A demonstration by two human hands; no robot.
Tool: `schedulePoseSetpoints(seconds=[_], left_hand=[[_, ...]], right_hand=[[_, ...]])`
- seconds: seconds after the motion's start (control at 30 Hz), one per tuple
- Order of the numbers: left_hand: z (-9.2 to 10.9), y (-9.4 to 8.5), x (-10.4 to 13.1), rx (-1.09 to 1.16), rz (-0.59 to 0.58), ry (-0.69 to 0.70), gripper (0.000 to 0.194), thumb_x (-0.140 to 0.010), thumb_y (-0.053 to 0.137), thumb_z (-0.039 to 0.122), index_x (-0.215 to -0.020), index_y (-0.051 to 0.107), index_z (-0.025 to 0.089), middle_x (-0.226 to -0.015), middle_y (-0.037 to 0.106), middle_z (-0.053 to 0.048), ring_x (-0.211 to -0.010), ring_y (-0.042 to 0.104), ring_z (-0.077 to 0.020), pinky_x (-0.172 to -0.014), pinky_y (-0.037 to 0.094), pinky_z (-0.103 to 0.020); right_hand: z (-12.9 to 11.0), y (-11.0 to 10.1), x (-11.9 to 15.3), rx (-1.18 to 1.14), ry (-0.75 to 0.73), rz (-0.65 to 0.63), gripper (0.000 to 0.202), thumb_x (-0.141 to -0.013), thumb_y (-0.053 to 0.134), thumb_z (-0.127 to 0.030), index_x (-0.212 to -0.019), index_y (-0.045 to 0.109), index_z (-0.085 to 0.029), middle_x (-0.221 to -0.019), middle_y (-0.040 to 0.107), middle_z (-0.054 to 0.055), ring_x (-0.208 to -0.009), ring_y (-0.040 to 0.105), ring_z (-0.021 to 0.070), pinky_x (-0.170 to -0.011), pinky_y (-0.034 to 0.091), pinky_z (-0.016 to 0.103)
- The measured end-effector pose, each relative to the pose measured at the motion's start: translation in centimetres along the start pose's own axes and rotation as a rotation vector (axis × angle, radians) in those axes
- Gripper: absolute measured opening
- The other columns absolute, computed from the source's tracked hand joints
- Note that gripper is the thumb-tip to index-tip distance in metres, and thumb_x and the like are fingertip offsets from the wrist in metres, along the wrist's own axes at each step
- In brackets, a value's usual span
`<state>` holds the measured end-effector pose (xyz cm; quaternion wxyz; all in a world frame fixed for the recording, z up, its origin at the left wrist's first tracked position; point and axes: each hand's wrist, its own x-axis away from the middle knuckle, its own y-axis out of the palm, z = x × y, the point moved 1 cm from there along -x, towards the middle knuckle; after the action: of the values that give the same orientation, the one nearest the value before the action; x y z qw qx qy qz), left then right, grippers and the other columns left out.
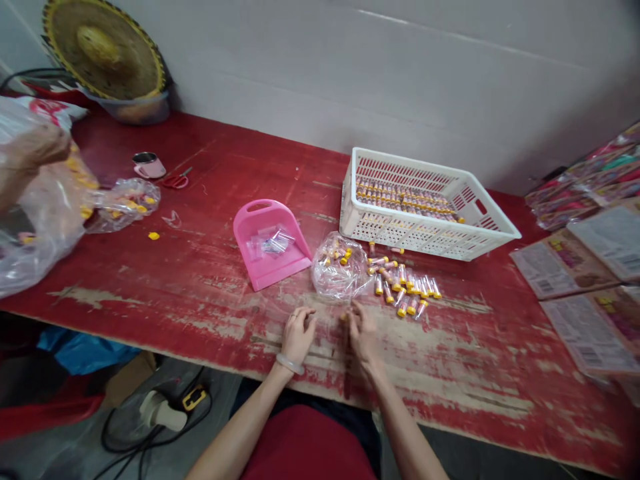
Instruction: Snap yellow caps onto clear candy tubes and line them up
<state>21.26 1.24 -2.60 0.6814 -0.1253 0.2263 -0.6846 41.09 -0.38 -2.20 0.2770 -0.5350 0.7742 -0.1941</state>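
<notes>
My left hand (pixel 299 333) hovers low over the front of the red table, fingers loosely bent and thumb apart, with nothing visible in it. Opposite it, my right hand (pixel 364 335) is a little blurred, its fingers closed at a small yellowish piece (pixel 344 317) too unclear to name. Just beyond both hands lies a clear plastic bag (pixel 340 277) holding small pink pieces and yellow caps. To its right, several small clear tubes with yellow caps (pixel 411 285) lie loose in a cluster. A pink dustpan (pixel 265 270) left of the bag bears small clear packets (pixel 274 241).
A white slotted crate (pixel 425 233) with rows of tubes stands behind the cluster. Boxes (pixel 580 320) are at right. At left are a co-worker's hand (pixel 37 150) on a large plastic bag (pixel 45 227), a smaller bag (pixel 127 203), a mug (pixel 149 167) and red scissors (pixel 177 180).
</notes>
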Motion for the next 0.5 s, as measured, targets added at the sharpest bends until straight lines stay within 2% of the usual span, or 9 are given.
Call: schedulePoseSetpoints(seconds=[0.1,0.17,0.23,0.3,0.4,0.5], left_hand=[[-0.2,-0.4,-0.2,0.008,0.007,-0.015,0.019,-0.087,0.05,0.018,-0.101,0.062,0.02,-0.103,0.064,-0.006,-0.097,0.062,-0.0199,-0.09,0.05,-0.037],[-0.3,-0.5,-0.2,0.009,0.017,-0.024,0.018,-0.087,0.05,0.018,-0.1,0.062,0.02,-0.102,0.064,-0.006,-0.096,0.062,-0.0199,-0.088,0.05,-0.036],[-0.5,-0.7,-0.4,0.012,0.023,-0.02,0.018,-0.087,0.05,0.019,-0.1,0.062,0.02,-0.101,0.065,-0.006,-0.095,0.062,-0.0194,-0.086,0.051,-0.035],[-0.9,-1.1,-1.1,0.012,0.034,-0.004,0.017,-0.087,0.05,0.02,-0.1,0.062,0.02,-0.101,0.064,-0.006,-0.094,0.063,-0.0187,-0.084,0.051,-0.033],[-1.6,-2.6,-4.5,-0.059,0.104,0.014,0.017,-0.087,0.05,0.021,-0.1,0.061,0.021,-0.099,0.064,-0.006,-0.094,0.062,-0.0194,-0.086,0.051,-0.034],[-2.4,-4.9,-10.4,-0.263,0.182,0.003,0.021,-0.087,0.049,0.017,-0.105,0.06,0.02,-0.105,0.063,-0.01,-0.104,0.059,-0.0239,-0.095,0.046,-0.039]], right_hand=[[2.5,-4.2,-3.3,0.141,0.146,0.236,0.054,-0.092,0.038,-0.052,-0.13,0.053,-0.016,-0.115,0.064,0.015,-0.1,0.059,0.026,-0.089,0.044,0.039],[4.4,-7.0,-5.8,0.313,0.323,0.338,0.067,-0.088,0.043,-0.054,-0.136,0.044,-0.008,-0.115,0.062,0.023,-0.103,0.058,0.0326,-0.087,0.042,0.042],[6.1,-9.0,-7.8,0.439,0.496,0.313,0.077,-0.086,0.047,-0.053,-0.142,0.034,-0.002,-0.118,0.059,0.029,-0.105,0.057,0.0382,-0.084,0.042,0.045],[7.3,-10.1,-8.9,0.51,0.576,0.273,0.079,-0.085,0.049,-0.053,-0.143,0.031,-0.002,-0.116,0.058,0.031,-0.105,0.057,0.0405,-0.082,0.042,0.045],[7.8,-10.4,-9.2,0.523,0.45,0.311,0.073,-0.086,0.047,-0.052,-0.139,0.038,-0.003,-0.114,0.059,0.029,-0.107,0.055,0.0396,-0.084,0.042,0.045],[6.8,-9.3,-8.8,0.442,0.24,0.331,0.068,-0.086,0.046,-0.053,-0.133,0.045,-0.004,-0.111,0.061,0.025,-0.106,0.055,0.0358,-0.087,0.042,0.045]])
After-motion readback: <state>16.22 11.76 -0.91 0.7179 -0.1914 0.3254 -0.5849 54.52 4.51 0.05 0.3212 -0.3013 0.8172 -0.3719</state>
